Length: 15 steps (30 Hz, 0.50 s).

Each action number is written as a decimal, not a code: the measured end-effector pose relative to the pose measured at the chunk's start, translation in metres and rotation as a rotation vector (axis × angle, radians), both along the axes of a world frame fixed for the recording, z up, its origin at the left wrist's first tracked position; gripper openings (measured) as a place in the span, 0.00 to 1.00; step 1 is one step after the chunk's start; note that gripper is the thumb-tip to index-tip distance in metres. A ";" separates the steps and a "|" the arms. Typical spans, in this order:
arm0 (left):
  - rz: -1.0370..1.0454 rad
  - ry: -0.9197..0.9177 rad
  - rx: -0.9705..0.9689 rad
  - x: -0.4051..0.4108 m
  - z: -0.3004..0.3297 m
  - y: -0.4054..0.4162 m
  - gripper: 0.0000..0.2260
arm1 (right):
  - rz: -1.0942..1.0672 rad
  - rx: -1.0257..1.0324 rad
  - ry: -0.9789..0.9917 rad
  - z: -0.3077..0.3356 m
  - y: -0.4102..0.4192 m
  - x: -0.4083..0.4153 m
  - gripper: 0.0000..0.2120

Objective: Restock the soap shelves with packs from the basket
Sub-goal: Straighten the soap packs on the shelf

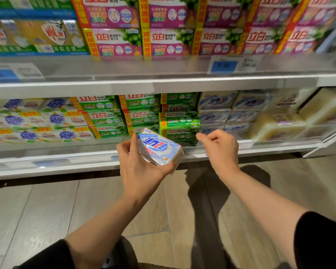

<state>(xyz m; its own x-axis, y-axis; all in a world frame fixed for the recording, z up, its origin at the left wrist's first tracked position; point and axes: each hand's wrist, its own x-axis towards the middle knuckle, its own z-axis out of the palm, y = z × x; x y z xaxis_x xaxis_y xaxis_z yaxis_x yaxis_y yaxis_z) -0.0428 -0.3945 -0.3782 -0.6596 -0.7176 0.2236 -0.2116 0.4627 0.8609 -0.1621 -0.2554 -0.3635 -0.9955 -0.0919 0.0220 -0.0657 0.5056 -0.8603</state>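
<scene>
Pale-blue soap pack (159, 147) lay tilted, long axis toward lower right, grasped in the left hand (142, 167) at centre frame, matching blue packs (214, 113) up-right beyond the loosely curled, empty right hand (220, 148).

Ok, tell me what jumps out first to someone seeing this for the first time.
The left hand grips a pale blue soap pack in front of the lower shelf, centre frame. The right hand hovers beside it with loosely curled fingers, holding nothing. Above, pink and green soap boxes crowd the upper shelf.
</scene>
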 end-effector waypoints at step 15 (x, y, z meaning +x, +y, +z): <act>-0.489 -0.097 -0.305 -0.035 0.030 0.062 0.53 | 0.052 -0.647 -0.589 0.029 0.080 -0.001 0.26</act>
<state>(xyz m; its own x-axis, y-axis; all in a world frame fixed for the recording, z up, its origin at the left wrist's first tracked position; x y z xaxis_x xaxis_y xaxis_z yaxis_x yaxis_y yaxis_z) -0.0777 -0.3328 -0.3479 -0.9258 -0.2375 0.2942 0.0174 0.7506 0.6606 -0.1626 -0.1753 -0.3342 -0.8561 -0.2845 -0.4314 0.4706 -0.0844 -0.8783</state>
